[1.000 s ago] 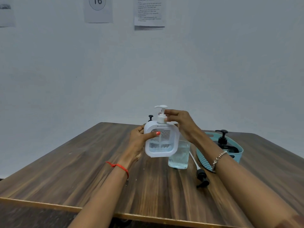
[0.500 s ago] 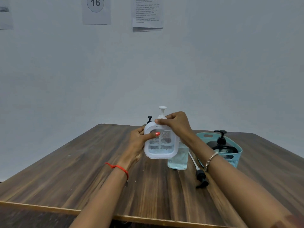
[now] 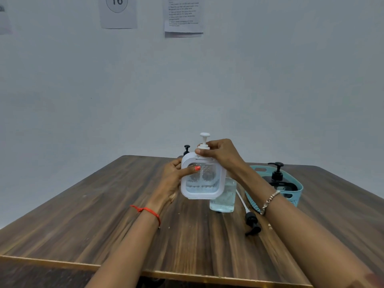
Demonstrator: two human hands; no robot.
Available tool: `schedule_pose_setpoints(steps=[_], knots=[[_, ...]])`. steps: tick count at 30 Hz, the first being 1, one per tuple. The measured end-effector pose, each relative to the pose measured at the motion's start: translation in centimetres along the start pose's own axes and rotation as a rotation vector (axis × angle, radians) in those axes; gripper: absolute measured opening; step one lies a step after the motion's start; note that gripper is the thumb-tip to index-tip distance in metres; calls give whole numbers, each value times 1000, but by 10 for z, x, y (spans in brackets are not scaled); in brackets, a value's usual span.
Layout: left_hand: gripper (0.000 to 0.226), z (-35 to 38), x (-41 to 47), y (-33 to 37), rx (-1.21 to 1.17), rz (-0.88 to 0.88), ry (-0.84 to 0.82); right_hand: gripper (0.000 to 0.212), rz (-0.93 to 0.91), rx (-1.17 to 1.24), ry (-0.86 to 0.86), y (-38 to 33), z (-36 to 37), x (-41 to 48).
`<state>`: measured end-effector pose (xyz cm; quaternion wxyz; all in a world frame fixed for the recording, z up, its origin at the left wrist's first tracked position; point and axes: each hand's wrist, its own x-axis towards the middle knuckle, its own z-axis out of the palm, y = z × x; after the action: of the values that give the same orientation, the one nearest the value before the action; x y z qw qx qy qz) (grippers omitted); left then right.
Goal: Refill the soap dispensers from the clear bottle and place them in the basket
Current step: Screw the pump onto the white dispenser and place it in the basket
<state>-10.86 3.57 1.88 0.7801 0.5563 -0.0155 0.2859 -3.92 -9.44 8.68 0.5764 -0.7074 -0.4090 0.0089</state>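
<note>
At frame centre, our left hand (image 3: 173, 179) steadies the white dispenser (image 3: 202, 179) clear of the table (image 3: 104, 221) while our right hand (image 3: 220, 154) grips its pump collar, probably screwing it tight; the basket (image 3: 295, 196) waits at right.

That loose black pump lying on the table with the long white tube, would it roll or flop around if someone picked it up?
The loose black pump head lies on its side on the wooden table, spout sticking out, so it probably would not roll far. Its thin white tube looks slender and would likely flex a little. With no bottle attached, it is probably very light.
</note>
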Motion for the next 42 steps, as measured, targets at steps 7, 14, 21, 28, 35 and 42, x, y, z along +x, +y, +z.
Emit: schedule_pose_setpoints(steps=[7,14,21,28,35,42], knots=[[42,4,0,-9,-2,-8,61,31,-55,-109,204,7,14,-4],[52,5,-1,-9,-2,-19,44,30,24,163,252,6,4,-1],[37,11,-3,-16,6,-38,36,8,74,437,199,7,-17,-2],[27,37,-1,-23,13,-34,26,29,61,434,392,13,-36,-8],[17,86,6,-33,-66,-15,-17,31,1,264,345,27,-86,-23],[25,139,46,-40,-3,103,2,40,62,-94,134,40,-162,-29]])
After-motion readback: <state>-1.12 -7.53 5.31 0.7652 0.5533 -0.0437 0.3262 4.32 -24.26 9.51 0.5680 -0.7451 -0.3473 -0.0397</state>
